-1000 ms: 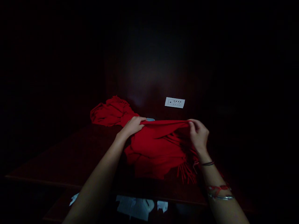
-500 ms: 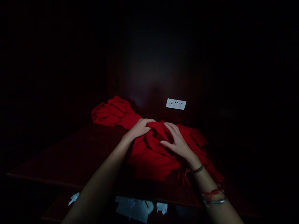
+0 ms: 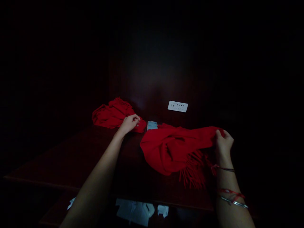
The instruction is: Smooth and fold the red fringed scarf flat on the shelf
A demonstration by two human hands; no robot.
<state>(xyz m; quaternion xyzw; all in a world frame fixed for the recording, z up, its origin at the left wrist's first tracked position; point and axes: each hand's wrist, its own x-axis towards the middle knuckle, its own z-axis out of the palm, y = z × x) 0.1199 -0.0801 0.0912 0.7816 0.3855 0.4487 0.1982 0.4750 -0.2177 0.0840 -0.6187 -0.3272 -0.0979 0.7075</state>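
My right hand [image 3: 224, 142] is closed on a corner of a red fringed scarf [image 3: 173, 142], pulled out to the right. The scarf lies loosely folded on the dark table, its fringe [image 3: 193, 171] spreading toward me. My left hand [image 3: 130, 123] has curled fingers and rests at the near right side of another crumpled red cloth [image 3: 110, 114]; whether it pinches any cloth cannot be made out. Between the two red pieces, a phone [image 3: 152, 125] with a lit screen shows behind the scarf, its lower part covered.
The dark wooden table [image 3: 71, 158] has its front edge nearer me. A white socket plate [image 3: 178, 106] is on the back wall. Below the table edge, pale papers [image 3: 133, 210] and a small white piece [image 3: 162, 211] lie on a lower shelf. The surroundings are very dark.
My right hand has drawn a scarf corner far to the right, stretching the scarf. My left hand has let go of the scarf and moved left. The phone has come into view.
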